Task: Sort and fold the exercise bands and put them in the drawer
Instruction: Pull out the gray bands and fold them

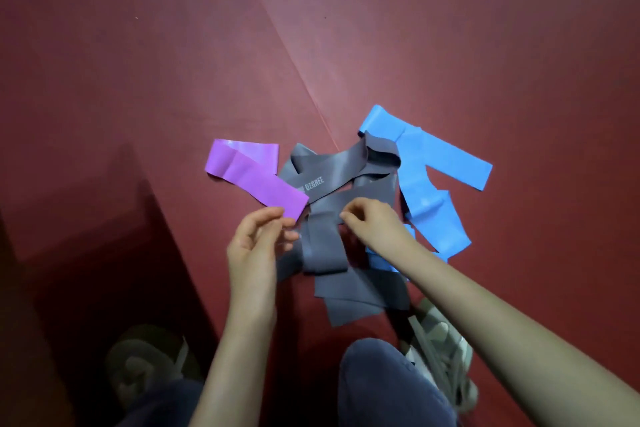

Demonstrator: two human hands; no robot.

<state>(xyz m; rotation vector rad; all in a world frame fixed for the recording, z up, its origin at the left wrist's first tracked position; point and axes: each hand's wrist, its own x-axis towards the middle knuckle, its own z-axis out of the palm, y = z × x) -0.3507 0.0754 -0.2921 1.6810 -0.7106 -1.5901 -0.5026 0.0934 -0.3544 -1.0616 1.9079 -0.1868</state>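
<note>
Dark red floor [138,80] carries the exercise bands in one loose heap: a purple band [249,173] on the left, tangled grey bands [332,163] in the middle, one printed DEGREE, and blue bands [426,177] on the right. The right hand [377,222] has its grip pinched on a strip of the grey bands. The left hand [256,246] sits with fingers loosely curled at the near end of the purple band, and I cannot tell whether its grip holds anything.
</note>
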